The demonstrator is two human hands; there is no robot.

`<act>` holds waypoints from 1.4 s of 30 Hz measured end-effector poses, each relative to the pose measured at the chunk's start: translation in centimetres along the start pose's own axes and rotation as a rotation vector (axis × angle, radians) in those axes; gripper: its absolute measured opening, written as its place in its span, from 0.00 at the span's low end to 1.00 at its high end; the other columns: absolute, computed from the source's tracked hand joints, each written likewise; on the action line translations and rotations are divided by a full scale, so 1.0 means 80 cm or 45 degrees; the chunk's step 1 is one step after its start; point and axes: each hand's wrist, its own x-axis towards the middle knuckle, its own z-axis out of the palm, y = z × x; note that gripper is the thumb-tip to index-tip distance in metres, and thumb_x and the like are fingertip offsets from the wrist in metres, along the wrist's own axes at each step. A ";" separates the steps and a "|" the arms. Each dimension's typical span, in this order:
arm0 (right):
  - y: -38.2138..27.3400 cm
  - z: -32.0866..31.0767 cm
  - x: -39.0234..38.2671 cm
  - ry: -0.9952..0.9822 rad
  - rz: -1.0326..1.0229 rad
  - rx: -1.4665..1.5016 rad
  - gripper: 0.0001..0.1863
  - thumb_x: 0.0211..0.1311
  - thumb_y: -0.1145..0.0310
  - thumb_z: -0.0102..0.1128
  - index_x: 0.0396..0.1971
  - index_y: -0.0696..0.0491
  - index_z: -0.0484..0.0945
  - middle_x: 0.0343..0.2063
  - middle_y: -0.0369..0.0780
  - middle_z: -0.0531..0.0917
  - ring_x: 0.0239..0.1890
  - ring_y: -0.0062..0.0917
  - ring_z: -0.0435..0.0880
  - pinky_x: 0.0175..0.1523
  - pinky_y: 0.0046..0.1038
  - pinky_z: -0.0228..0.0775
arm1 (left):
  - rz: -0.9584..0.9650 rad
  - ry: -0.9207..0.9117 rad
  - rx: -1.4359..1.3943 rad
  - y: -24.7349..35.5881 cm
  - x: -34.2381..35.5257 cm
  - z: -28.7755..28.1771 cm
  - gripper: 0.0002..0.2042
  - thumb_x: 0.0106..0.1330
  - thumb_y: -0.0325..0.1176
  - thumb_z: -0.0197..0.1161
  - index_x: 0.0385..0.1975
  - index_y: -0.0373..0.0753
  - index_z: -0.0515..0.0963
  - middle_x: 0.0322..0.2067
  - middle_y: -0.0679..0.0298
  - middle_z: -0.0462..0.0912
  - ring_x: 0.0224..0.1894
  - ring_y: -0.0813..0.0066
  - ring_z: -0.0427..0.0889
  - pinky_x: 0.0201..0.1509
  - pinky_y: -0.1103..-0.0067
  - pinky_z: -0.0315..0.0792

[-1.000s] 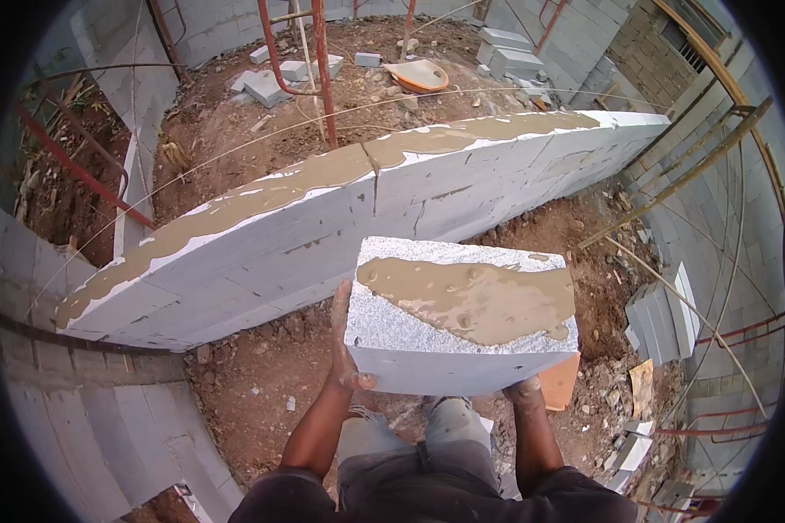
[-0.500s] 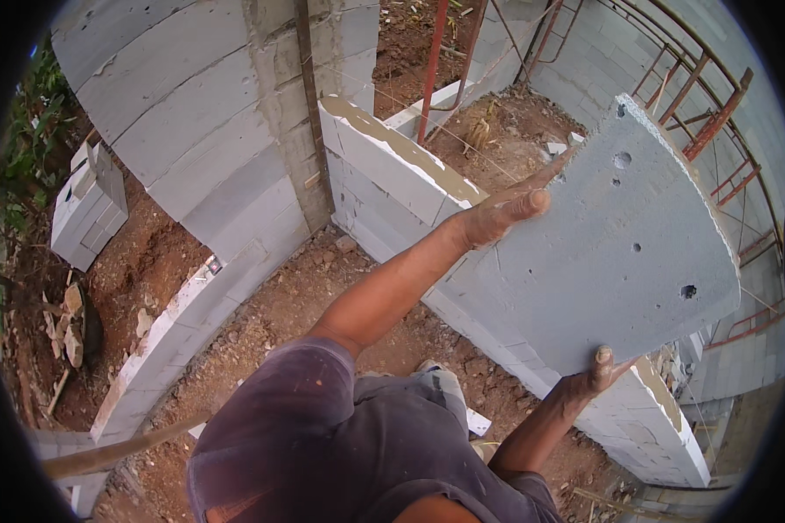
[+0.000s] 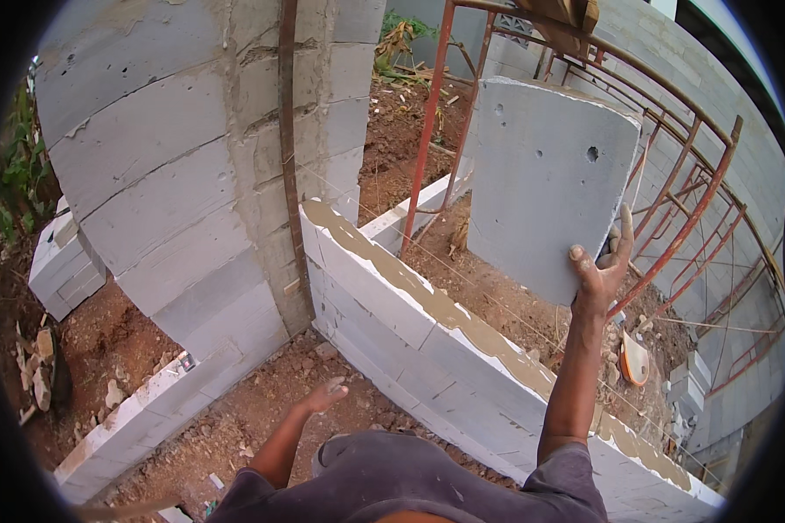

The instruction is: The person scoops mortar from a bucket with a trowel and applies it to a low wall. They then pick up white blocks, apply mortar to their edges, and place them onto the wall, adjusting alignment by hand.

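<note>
R hand (image 3: 600,266) grips grey block (image 3: 549,187) at its lower-right edge, long axis upright, at 1 o'clock above mortared wall (image 3: 427,305). L hand (image 3: 324,397) empty, fingers loose, at 7 o'clock, farther off.

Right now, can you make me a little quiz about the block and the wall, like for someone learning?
1. Which hand holds up the grey block: left or right?
2. True or false: the low wall has a layer of wet brownish mortar spread along its top.
3. What is the left hand doing?
A. gripping the block
B. hanging free above the red dirt ground, holding nothing
C. pressing on the mortar

Key
1. The right hand, gripping the block's lower corner, raised above the wall.
2. True.
3. B.
</note>
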 end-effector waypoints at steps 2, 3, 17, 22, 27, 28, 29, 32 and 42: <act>0.029 0.035 0.025 -0.095 -0.007 -0.049 0.61 0.34 0.52 0.76 0.72 0.58 0.57 0.60 0.55 0.70 0.62 0.47 0.73 0.67 0.43 0.66 | -0.157 0.156 0.000 -0.021 -0.011 -0.019 0.44 0.70 0.60 0.58 0.72 0.30 0.56 0.71 0.45 0.63 0.73 0.55 0.63 0.75 0.67 0.57; 0.039 0.051 0.040 -0.126 -0.029 -0.086 0.59 0.34 0.50 0.77 0.71 0.54 0.61 0.58 0.53 0.71 0.62 0.47 0.74 0.67 0.43 0.67 | -0.152 0.198 -0.010 -0.023 -0.012 -0.026 0.43 0.70 0.60 0.58 0.72 0.29 0.58 0.70 0.45 0.64 0.72 0.55 0.64 0.75 0.67 0.58; 0.179 0.332 0.075 -0.849 -0.159 -0.745 0.49 0.33 0.55 0.79 0.65 0.41 0.74 0.53 0.47 0.75 0.56 0.43 0.78 0.62 0.44 0.70 | -0.333 0.335 -0.382 -0.130 0.059 -0.122 0.40 0.67 0.63 0.59 0.64 0.30 0.71 0.57 0.45 0.80 0.62 0.53 0.78 0.66 0.66 0.68; 0.242 0.441 0.054 -1.065 -0.016 -0.914 0.49 0.34 0.52 0.80 0.66 0.36 0.74 0.49 0.49 0.76 0.55 0.45 0.78 0.61 0.45 0.70 | -0.513 0.522 -0.138 -0.264 0.057 -0.151 0.35 0.66 0.59 0.62 0.60 0.32 0.76 0.51 0.52 0.83 0.54 0.61 0.81 0.59 0.68 0.73; 0.301 0.524 0.020 -1.202 0.167 -0.961 0.49 0.36 0.49 0.79 0.67 0.36 0.73 0.49 0.51 0.75 0.55 0.47 0.78 0.62 0.44 0.70 | -0.667 0.475 -0.375 -0.226 0.001 -0.214 0.27 0.67 0.54 0.64 0.51 0.33 0.81 0.40 0.58 0.87 0.42 0.67 0.83 0.49 0.68 0.75; 0.297 0.543 0.014 -1.212 0.173 -0.984 0.49 0.36 0.49 0.79 0.67 0.36 0.73 0.49 0.51 0.76 0.55 0.47 0.78 0.62 0.44 0.70 | -0.658 0.520 -0.370 -0.261 -0.001 -0.218 0.27 0.68 0.54 0.64 0.48 0.31 0.82 0.38 0.58 0.87 0.41 0.68 0.83 0.48 0.69 0.75; 0.297 0.555 0.009 -1.223 0.187 -1.011 0.49 0.36 0.49 0.79 0.67 0.36 0.73 0.49 0.51 0.76 0.55 0.47 0.78 0.62 0.44 0.70 | -0.654 0.558 -0.365 -0.289 -0.008 -0.222 0.28 0.68 0.55 0.63 0.45 0.29 0.82 0.36 0.57 0.87 0.39 0.69 0.82 0.46 0.69 0.75; 0.302 0.583 0.003 -1.264 0.199 -1.003 0.48 0.37 0.49 0.79 0.66 0.36 0.73 0.51 0.53 0.76 0.56 0.48 0.78 0.63 0.43 0.69 | -0.675 0.735 -0.511 -0.315 -0.029 -0.243 0.24 0.68 0.51 0.65 0.43 0.30 0.82 0.34 0.60 0.86 0.37 0.74 0.80 0.43 0.70 0.74; 0.288 0.633 -0.016 -1.348 0.194 -0.735 0.46 0.38 0.58 0.81 0.64 0.46 0.75 0.51 0.55 0.80 0.52 0.48 0.82 0.59 0.41 0.74 | -0.811 0.873 -0.625 -0.360 -0.041 -0.241 0.24 0.66 0.48 0.67 0.49 0.31 0.81 0.41 0.57 0.88 0.43 0.68 0.84 0.51 0.71 0.76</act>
